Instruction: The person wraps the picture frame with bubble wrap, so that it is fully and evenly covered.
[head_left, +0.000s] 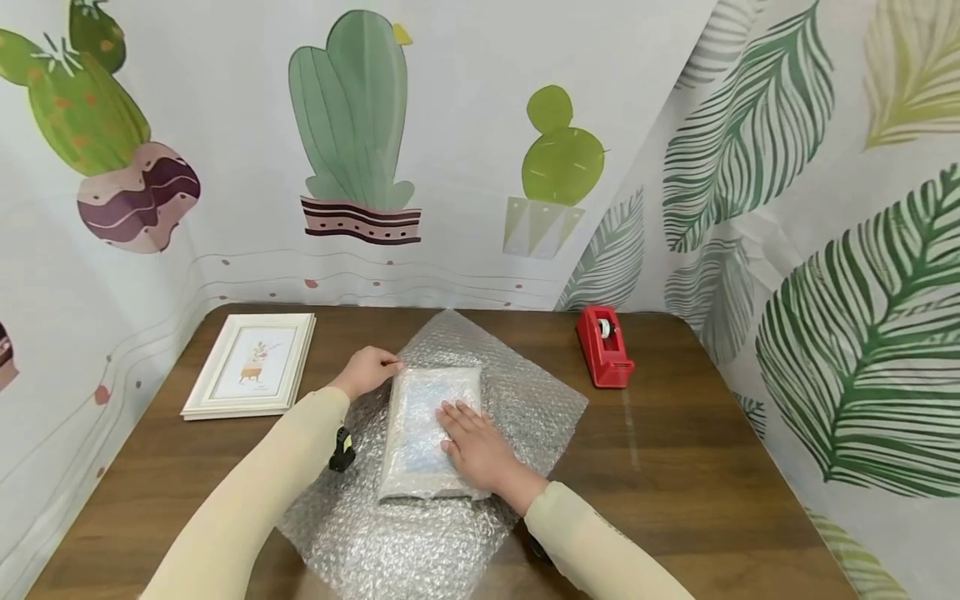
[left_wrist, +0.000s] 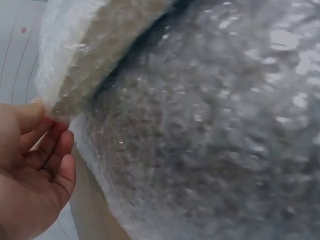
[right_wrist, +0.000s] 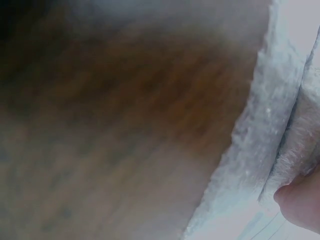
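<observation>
A flat rectangular package (head_left: pixel 416 437), with a pale border and bluish middle showing through its bubble wrap, lies on a larger sheet of bubble wrap (head_left: pixel 420 537) turned cornerwise on the table. At the package's far left corner, my left hand (head_left: pixel 366 372) pinches the bubble wrap between thumb and forefinger. The left wrist view shows the same left hand (left_wrist: pixel 37 167) with its other fingers loosely curled below the wrapped corner. My right hand (head_left: pixel 480 448) rests with fingers extended on the package's right side. Only a finger (right_wrist: pixel 302 202) of it shows in the right wrist view.
A white picture frame (head_left: pixel 300 367) with a small plant print lies at the table's left, on top of another frame. A red tape dispenser (head_left: pixel 611 371) stands at the back right, with a clear strip of tape (head_left: pixel 631 429) before it. Printed curtains (head_left: pixel 465 183) hang behind the wooden table (head_left: pixel 712 500).
</observation>
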